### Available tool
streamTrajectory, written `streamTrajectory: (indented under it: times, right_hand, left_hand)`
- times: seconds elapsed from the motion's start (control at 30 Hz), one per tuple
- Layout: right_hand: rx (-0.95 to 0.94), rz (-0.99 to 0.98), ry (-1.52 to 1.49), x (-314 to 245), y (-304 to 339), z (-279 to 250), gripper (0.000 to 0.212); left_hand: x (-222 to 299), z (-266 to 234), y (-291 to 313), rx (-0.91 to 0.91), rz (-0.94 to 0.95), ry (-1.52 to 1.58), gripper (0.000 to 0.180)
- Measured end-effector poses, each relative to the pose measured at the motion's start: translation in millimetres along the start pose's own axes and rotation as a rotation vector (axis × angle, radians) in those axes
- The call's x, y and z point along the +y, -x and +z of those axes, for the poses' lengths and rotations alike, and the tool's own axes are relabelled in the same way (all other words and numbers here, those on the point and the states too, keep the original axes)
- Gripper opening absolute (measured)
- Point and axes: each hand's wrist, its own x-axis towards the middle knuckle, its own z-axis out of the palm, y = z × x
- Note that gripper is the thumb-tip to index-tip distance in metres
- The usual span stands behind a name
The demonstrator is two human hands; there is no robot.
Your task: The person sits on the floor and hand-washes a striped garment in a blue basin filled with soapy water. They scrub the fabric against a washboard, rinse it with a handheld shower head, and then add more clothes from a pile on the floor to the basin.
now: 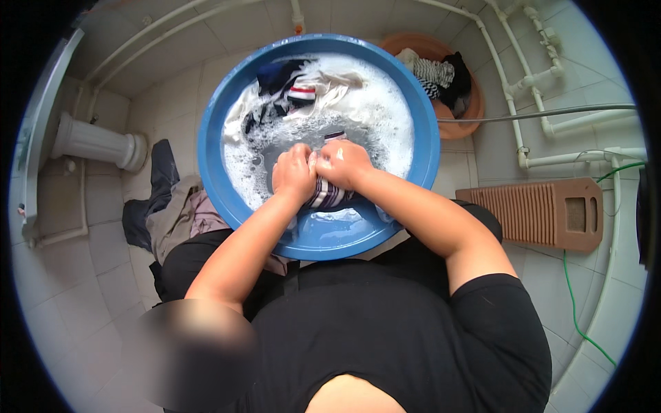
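Note:
A wide blue basin (211, 148) full of sudsy water is in front of me. Over its near half, my left hand (294, 172) and my right hand (343, 164) are side by side, knuckles up and nearly touching. Both are closed on a wet, dark-and-white striped garment (329, 195), bunched between and below them. White foam speckles my right hand. Farther back in the suds float a navy garment (277, 76) with a red and white band and a cream cloth (337, 88). My fingertips are mostly hidden under the hands.
At the back right, an orange basin (475, 117) holds striped and black clothes. A brown washboard (527, 213) lies at the right by white pipes (513, 113) and a green cord (575, 316). Clothes (172, 213) are heaped left of the blue basin, near a white pedestal (100, 143).

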Motion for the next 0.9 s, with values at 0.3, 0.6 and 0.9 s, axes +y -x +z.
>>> streamTrajectory:
  times: [0.3,0.6,0.9]
  right_hand:
    - [-0.07,-0.013,-0.09,-4,31,-19,0.049]
    - [-0.098,0.111,-0.087,0,-4,-7,0.037]
    - [-0.15,0.037,-0.19,5,17,-18,0.057]
  left_hand:
    - [3,-31,24,-0.132,0.101,0.229,0.017]
    - [3,-4,8,-0.088,0.029,-0.097,0.025]
    - [3,-27,16,-0.273,-0.024,0.176,0.041]
